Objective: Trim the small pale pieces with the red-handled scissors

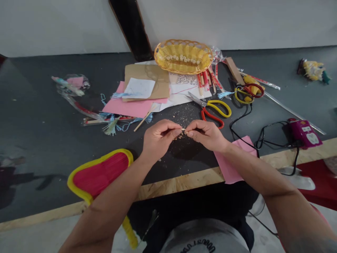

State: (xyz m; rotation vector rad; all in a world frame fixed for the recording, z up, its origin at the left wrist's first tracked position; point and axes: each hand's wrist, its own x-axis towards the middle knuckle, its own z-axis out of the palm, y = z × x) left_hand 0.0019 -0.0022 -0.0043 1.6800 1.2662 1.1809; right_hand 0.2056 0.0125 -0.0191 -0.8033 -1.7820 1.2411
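My left hand (160, 137) and my right hand (206, 134) meet over the dark table, thumbs and fingertips pinched together. Between them they grip a small pale piece (183, 129), too small to tell its kind. Light crumbs (180, 136) lie scattered on the table just beneath and beyond the fingertips. Beyond my right hand lie open scissors (203, 103) with one yellow and one red handle. A pink sheet (238, 163) is partly under my right forearm. Near my left forearm rests a fan-like red piece with a fuzzy yellow border (101, 172).
At the back, a yellow woven basket (181, 66) holds a row of small pale bits. Pink paper (129, 106), brown card (160, 84) and blue tassels lie left of centre. On the right are a glue gun (251, 84), its black cord and a purple power box (305, 133).
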